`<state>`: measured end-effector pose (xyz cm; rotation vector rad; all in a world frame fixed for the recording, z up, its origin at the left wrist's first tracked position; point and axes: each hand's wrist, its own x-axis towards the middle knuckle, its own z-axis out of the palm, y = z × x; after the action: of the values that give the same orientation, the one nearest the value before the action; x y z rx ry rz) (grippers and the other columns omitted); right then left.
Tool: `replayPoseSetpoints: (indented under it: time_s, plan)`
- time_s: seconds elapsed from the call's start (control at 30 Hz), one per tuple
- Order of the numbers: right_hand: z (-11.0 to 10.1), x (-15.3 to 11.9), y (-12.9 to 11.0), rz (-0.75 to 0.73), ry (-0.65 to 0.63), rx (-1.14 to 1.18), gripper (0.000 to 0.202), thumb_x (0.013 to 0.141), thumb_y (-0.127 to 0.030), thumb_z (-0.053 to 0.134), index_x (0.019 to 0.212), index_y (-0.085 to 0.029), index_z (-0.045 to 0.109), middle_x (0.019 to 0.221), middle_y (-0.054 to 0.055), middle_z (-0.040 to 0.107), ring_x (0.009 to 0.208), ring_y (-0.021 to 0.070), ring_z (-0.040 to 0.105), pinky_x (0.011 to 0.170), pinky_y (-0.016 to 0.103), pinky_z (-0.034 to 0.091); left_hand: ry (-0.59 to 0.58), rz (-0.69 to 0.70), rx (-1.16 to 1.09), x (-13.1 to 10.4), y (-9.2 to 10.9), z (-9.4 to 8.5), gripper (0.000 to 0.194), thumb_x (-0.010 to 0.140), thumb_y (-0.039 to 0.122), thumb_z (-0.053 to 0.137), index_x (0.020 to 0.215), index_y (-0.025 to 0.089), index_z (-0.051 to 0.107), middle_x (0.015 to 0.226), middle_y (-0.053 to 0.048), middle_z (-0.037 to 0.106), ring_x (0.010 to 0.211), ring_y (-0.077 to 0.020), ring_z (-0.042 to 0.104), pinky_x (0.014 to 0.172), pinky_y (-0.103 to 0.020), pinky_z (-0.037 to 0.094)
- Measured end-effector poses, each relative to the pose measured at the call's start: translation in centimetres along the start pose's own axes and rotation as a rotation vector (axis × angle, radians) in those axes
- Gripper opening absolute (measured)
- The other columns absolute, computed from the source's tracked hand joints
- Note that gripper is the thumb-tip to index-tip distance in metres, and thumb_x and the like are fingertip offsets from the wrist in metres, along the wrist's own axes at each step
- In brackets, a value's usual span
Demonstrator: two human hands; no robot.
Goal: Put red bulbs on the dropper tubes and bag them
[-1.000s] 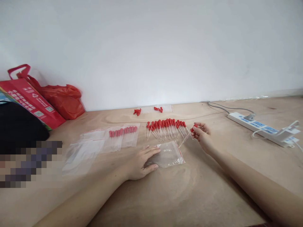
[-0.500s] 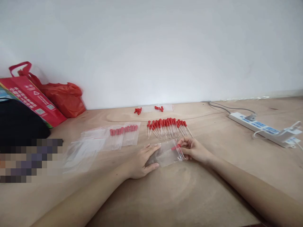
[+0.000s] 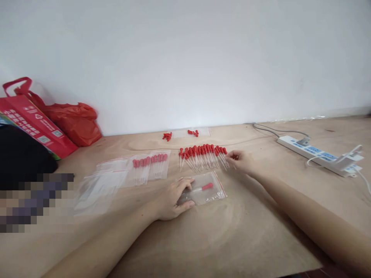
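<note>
Presently, your left hand (image 3: 175, 197), fingers parted, rests on the clear plastic zip bag (image 3: 219, 189) containing one red-bulbed clear dropper (image 3: 207, 187). Beyond the bag, your right hand (image 3: 240, 160) curls beside loose red-bulbed droppers (image 3: 203, 151); its hold is indiscernible. Dragging one could scatter neighbours.

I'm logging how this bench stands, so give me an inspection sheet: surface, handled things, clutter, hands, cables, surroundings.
Surface: wooden tabletop, grain visible.
Handled things: row of red-bulbed droppers; one bagged dropper inside a clear zip bag; two filled zip bags and flat plastic bags to the left.
Clutter: red plastic bag, red printed bag and black object, far left; small red pieces at the back.
Hands: left hand spread on the clear zip bag; right hand at the row's right end, grip unclear.
Cables: gray cable and white cable by the power strip, right.
Surroundings: white wall behind.
</note>
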<state>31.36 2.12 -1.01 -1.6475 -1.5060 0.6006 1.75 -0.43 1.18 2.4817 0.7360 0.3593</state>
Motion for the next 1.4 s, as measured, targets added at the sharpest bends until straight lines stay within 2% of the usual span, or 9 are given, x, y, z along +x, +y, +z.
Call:
replayPoseSetpoints:
  time_s: [0.1, 0.2, 0.4, 0.53, 0.63, 0.73, 0.93, 1.17, 1.4]
  plan:
    - [-0.7, 3.3, 1.0, 0.163, 0.174, -0.295, 0.022, 0.066, -0.031, 0.059, 0.082, -0.015, 0.059, 0.071, 0.005, 0.062, 0.066, 0.015, 0.057, 0.06, 0.024, 0.041, 0.003, -0.003, -0.016, 0.0, 0.1, 0.0, 0.018, 0.078, 0.03, 0.05, 0.088, 0.02, 0.04, 0.127, -0.012, 0.044, 0.119, -0.0235, 0.039, 0.097, -0.042, 0.031]
    - [-0.3, 5.3, 1.1, 0.225, 0.147, -0.397, 0.03, 0.061, -0.026, 0.063, 0.089, -0.014, 0.058, 0.078, 0.008, 0.063, 0.075, 0.0195, 0.058, 0.063, 0.026, 0.041, 0.005, 0.002, -0.015, 0.0, 0.1, -0.1, 0.017, 0.077, 0.03, 0.051, 0.084, 0.02, 0.039, 0.124, -0.012, 0.047, 0.119, -0.0235, 0.039, 0.095, -0.041, 0.032]
    - [0.0, 6.1, 0.5, 0.255, 0.113, -0.345, 0.012, 0.06, -0.015, 0.06, 0.072, -0.013, 0.058, 0.071, 0.012, 0.062, 0.078, 0.025, 0.058, 0.062, 0.029, 0.041, -0.015, -0.007, -0.006, -0.1, 0.0, -0.1, 0.016, 0.078, 0.031, 0.05, 0.079, 0.02, 0.038, 0.123, -0.013, 0.047, 0.121, -0.0227, 0.037, 0.095, -0.041, 0.032]
    - [-1.4, 4.3, -0.1, 0.216, 0.112, -0.221, 0.022, 0.072, -0.018, 0.046, 0.093, -0.014, 0.052, 0.065, 0.004, 0.058, 0.063, 0.0163, 0.058, 0.057, 0.026, 0.043, -0.008, 0.0, -0.019, -0.1, -0.2, 0.0, 0.016, 0.077, 0.031, 0.05, 0.077, 0.02, 0.038, 0.125, -0.013, 0.046, 0.121, -0.0234, 0.036, 0.097, -0.042, 0.03]
    - [-1.5, 1.8, -0.1, 0.099, 0.139, 0.117, 0.036, 0.077, -0.025, 0.04, 0.112, -0.018, 0.036, 0.06, -0.005, 0.05, 0.05, 0.0109, 0.053, 0.049, 0.024, 0.043, -0.011, -0.016, -0.011, -0.1, 0.0, -0.1, 0.016, 0.077, 0.031, 0.05, 0.078, 0.02, 0.039, 0.127, -0.013, 0.044, 0.121, -0.0241, 0.036, 0.097, -0.042, 0.03]
    - [-0.2, -1.0, 0.0, 0.012, 0.195, 0.489, 0.043, 0.072, -0.032, 0.049, 0.11, -0.022, 0.031, 0.058, -0.009, 0.045, 0.043, 0.0094, 0.048, 0.043, 0.023, 0.042, -0.015, -0.037, 0.01, -0.1, 0.3, -0.2, 0.015, 0.077, 0.03, 0.05, 0.078, 0.02, 0.039, 0.127, -0.013, 0.045, 0.12, -0.0242, 0.037, 0.097, -0.044, 0.029]
    - [3.2, -4.3, -1.3, 0.107, 0.234, 0.701, 0.046, 0.065, -0.037, 0.06, 0.099, -0.024, 0.033, 0.064, -0.008, 0.048, 0.049, 0.0097, 0.053, 0.047, 0.024, 0.046, -0.022, -0.026, 0.014, -0.1, 0.3, -0.2, 0.016, 0.079, 0.031, 0.05, 0.08, 0.02, 0.039, 0.128, -0.012, 0.043, 0.12, -0.0243, 0.037, 0.096, -0.043, 0.031]
    - [4.7, -6.2, -3.0, 0.128, -0.077, 0.699, 0.036, 0.066, -0.044, 0.058, 0.089, -0.023, 0.04, 0.064, -0.005, 0.052, 0.039, 0.0069, 0.045, 0.036, 0.021, 0.037, -0.022, -0.048, 0.018, -0.2, -0.1, 0.0, 0.051, 0.079, 0.031, 0.051, 0.123, 0.021, 0.028, 0.129, -0.009, 0.041, 0.116, -0.0233, 0.041, 0.096, -0.041, 0.034]
    - [4.3, -6.1, -2.6, 0.067, -0.325, 0.419, 0.03, 0.067, -0.044, 0.06, 0.078, -0.016, 0.059, 0.064, 0.002, 0.059, 0.047, 0.0099, 0.048, 0.041, 0.023, 0.037, 0.005, -0.037, 0.05, -0.2, 0.1, 0.0, 0.05, 0.079, 0.031, 0.051, 0.123, 0.021, 0.031, 0.127, -0.009, 0.042, 0.115, -0.0247, 0.042, 0.095, -0.042, 0.035]
